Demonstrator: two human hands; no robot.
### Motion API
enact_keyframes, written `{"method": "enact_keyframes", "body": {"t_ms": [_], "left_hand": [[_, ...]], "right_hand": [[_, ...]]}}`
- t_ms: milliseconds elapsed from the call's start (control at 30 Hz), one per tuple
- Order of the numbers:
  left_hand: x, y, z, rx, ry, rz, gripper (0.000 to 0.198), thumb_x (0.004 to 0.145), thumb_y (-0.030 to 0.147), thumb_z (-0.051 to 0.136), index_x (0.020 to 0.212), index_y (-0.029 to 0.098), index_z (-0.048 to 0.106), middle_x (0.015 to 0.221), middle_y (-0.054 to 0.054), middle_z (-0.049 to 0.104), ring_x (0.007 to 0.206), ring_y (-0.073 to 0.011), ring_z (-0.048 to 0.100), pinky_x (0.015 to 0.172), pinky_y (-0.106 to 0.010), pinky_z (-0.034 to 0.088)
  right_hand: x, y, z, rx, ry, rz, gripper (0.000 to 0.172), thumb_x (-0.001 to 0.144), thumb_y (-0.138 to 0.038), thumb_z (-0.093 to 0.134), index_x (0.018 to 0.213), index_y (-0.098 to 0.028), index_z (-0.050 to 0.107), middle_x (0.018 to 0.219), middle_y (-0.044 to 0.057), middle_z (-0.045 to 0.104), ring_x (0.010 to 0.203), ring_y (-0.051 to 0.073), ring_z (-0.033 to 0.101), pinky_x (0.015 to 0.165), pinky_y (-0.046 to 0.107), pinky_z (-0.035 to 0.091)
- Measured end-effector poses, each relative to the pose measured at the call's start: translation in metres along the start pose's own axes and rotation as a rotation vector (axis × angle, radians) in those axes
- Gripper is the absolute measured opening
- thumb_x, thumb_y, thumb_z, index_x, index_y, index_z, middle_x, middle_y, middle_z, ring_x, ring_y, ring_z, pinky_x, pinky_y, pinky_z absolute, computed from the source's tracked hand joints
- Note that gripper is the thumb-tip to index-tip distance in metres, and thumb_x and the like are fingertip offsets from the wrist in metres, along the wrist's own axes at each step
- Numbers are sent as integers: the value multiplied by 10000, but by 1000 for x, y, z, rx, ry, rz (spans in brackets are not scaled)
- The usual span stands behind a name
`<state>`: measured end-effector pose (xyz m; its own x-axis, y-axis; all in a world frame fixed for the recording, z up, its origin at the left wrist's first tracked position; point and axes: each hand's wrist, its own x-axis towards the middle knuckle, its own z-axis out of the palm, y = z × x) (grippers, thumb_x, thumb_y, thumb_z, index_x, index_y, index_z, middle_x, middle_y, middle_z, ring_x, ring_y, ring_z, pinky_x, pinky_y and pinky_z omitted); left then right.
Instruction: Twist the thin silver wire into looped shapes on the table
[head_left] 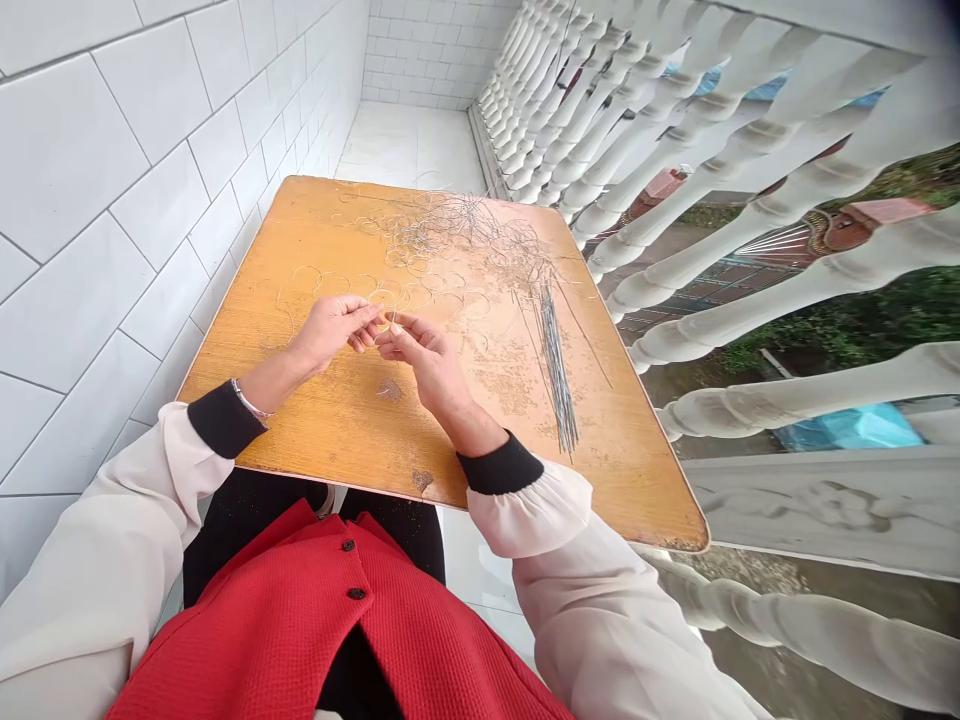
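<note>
Near the middle of the wooden table, my left hand (337, 328) and my right hand (426, 362) meet with fingertips pinched together. Between them is a thin wire (394, 308), bent into a curve; its ends are hidden by the fingers. Just beyond my hands lie several loose wire rings (450, 292). A large tangle of bent wire (465, 218) spreads over the far part of the table. To the right of my right hand, a bundle of straight wires (555, 375) lies lengthwise, with a few single ones beside it.
The table (315, 430) has a worn orange-brown top with chipped patches. A white tiled wall (142, 210) runs along the left. On the right stands a railing of white balusters (720, 290), with greenery and a gate outside below.
</note>
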<state>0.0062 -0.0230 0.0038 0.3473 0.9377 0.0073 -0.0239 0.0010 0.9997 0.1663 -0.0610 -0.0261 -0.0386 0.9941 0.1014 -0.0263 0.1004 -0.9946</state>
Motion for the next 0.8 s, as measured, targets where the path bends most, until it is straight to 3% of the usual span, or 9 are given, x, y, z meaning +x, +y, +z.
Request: {"method": "enact_keyframes", "body": {"t_ms": [133,233,367,600,800], "left_hand": [[-3,-6,-2,-5,-106,-65,329,892,361,721,681,118,657,637,-21,658,519,-65,582,500,-178,456],[-4,-8,-5,-5,-34,-54,283,875,337,736,699,124,674,676,-33,684,569,-76,604,510,-178,456],[-5,-6,-7,-19,52,-25,216,869,271,730,715,129,679,592,2,632,485,-53,527,490,-181,427],[-6,-7,-2,-68,150,-79,161,881,181,682,731,132,646,590,16,636,477,-43,519,491,-172,429],[-6,-11,-5,46,116,-41,145,891,177,680,762,132,630,614,6,663,493,-48,573,507,-156,466]], "right_hand": [[2,2,-1,7,59,19,308,784,-502,736,840,-207,668,726,-4,673,635,103,605,616,251,521],[2,3,0,-66,122,39,246,773,-421,747,826,-194,671,691,-13,657,589,93,584,578,240,518],[1,1,1,-144,165,77,218,786,-392,725,829,-184,674,696,3,685,583,104,612,591,258,555],[-1,2,6,-151,168,62,186,784,-355,724,814,-181,666,678,3,691,559,94,604,562,239,538],[1,3,1,-133,113,90,245,773,-382,757,892,-182,682,703,-4,697,594,96,624,573,230,532]]}}
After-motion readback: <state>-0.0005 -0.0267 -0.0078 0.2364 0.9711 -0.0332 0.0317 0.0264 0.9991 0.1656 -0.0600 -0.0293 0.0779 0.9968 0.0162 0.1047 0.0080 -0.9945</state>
